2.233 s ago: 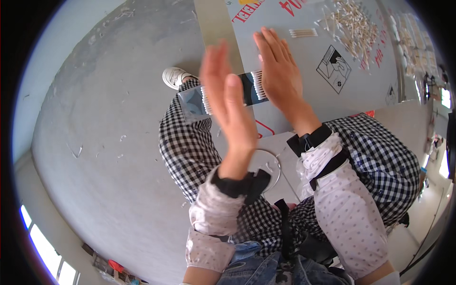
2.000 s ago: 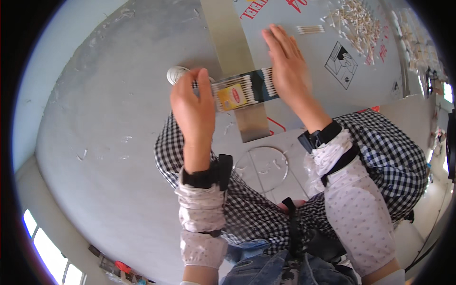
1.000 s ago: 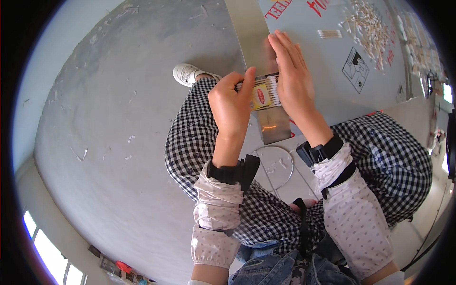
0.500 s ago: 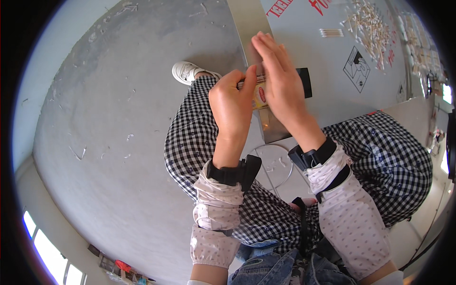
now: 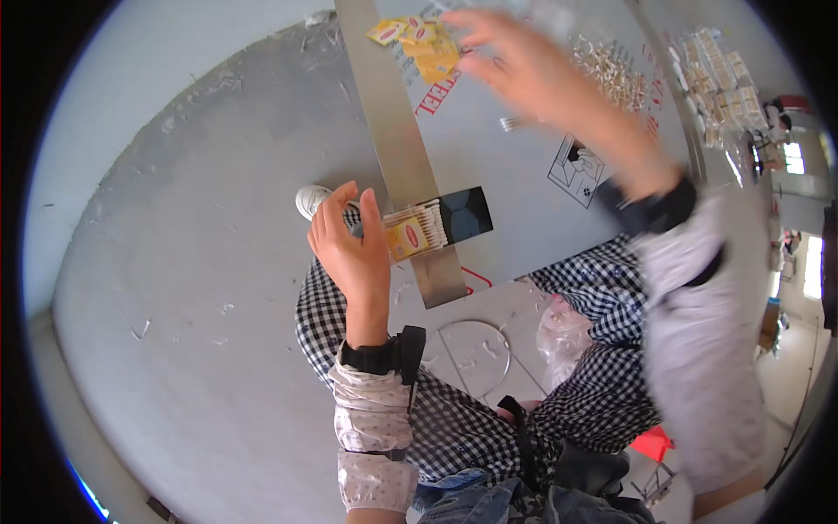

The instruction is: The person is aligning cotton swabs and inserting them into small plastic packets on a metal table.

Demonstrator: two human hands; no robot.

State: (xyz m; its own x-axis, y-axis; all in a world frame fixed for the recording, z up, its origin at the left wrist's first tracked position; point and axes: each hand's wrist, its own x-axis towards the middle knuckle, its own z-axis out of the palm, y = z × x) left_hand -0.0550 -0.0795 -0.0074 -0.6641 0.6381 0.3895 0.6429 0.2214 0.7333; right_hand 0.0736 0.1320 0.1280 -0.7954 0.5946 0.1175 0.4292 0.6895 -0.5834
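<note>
A row of cotton swabs point(image 5: 435, 225) lies at the table's near left edge, white tips against a black box-like holder point(image 5: 466, 215), with a yellow label card point(image 5: 405, 237) on top. My left hand point(image 5: 351, 258) is beside the swabs' left end, fingers and thumb raised and apart; whether its palm edge touches the sticks is hidden. My right hand point(image 5: 537, 74) is blurred, stretched over the far part of the table with fingers spread. Just left of its fingertips lie several loose yellow cards point(image 5: 432, 57). Nothing shows in its fingers.
A loose heap of cotton swabs point(image 5: 611, 74) lies on the grey sheet-topped table point(image 5: 515, 210), with a few separate swabs point(image 5: 511, 124) nearer. Stacked small packs point(image 5: 720, 83) stand farther right. A metal strip point(image 5: 393, 148) runs along the left edge. Below is a round stool ring point(image 5: 471, 325).
My right hand has left the swabs and swung away toward the yellow cards. My left hand has opened and dropped lower left. The view has shifted, showing the labelled swabs uncovered.
</note>
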